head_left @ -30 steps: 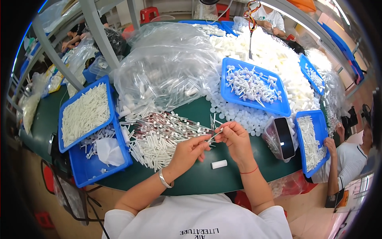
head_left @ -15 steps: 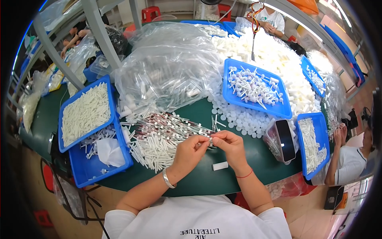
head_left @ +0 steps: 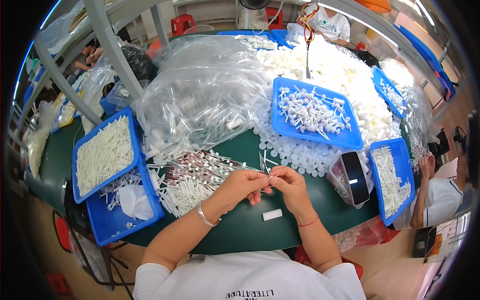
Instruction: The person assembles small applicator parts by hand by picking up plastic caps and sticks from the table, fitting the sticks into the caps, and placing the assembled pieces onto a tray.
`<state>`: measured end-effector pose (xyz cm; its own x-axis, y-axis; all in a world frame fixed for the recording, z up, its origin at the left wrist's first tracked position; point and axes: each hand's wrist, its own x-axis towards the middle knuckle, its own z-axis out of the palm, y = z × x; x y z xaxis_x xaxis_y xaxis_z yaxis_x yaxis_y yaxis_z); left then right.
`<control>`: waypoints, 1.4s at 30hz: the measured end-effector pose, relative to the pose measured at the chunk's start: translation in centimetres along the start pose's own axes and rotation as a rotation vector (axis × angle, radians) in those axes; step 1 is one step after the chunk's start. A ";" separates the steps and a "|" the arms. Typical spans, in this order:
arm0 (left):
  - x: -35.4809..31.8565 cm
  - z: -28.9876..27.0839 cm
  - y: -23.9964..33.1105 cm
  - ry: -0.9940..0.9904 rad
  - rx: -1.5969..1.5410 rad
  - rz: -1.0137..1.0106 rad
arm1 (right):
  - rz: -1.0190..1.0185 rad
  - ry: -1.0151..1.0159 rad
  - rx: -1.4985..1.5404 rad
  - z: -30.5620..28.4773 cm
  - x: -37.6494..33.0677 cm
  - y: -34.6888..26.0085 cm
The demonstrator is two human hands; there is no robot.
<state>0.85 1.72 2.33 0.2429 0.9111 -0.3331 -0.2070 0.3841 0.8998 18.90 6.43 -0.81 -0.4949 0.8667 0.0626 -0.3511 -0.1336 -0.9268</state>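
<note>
My left hand (head_left: 242, 187) and my right hand (head_left: 292, 189) meet above the front of the green table, fingertips pinched together. A small white piece (head_left: 271, 178), apparently the end of a thin white tube, shows between them; the fingers hide most of it. Just left of my hands lies a heap of thin reddish-brown and metallic rods with white ends (head_left: 200, 166). Short white tubes (head_left: 182, 196) are heaped nearer to me. A thicker white cylinder (head_left: 272, 215) rests alone below my hands. Beyond my fingertips lie a few thin loose sticks (head_left: 263, 160).
Stacked blue trays (head_left: 134, 145) stand left, the upper full of white tubes. A large clear plastic bag (head_left: 200, 85) lies behind. Another blue tray (head_left: 300, 134) holds white mushroom-shaped pieces, beside loose round caps (head_left: 295, 155). A phone (head_left: 355, 177) leans on a clear container. Other people sit around.
My hands have come slightly lower in the view, still pinched together, and the left fingers have curled more underneath. The view has shifted a little; the table things stay in place.
</note>
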 end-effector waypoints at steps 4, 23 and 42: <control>6.1 -1.4 -0.3 0.329 0.618 0.468 | -0.114 0.241 0.015 -1.0 1.0 -1.2; 5.4 -1.6 0.9 0.092 -0.133 0.127 | -0.047 0.244 -0.343 -1.8 0.9 -0.9; 3.7 -0.8 -0.2 0.072 -0.289 0.145 | -0.177 0.258 -0.544 -1.7 0.6 -1.2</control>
<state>1.04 5.18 0.70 0.1262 0.9635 -0.2359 -0.4972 0.2672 0.8255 20.42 7.91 -0.25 -0.2342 0.9507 0.2033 0.0781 0.2268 -0.9708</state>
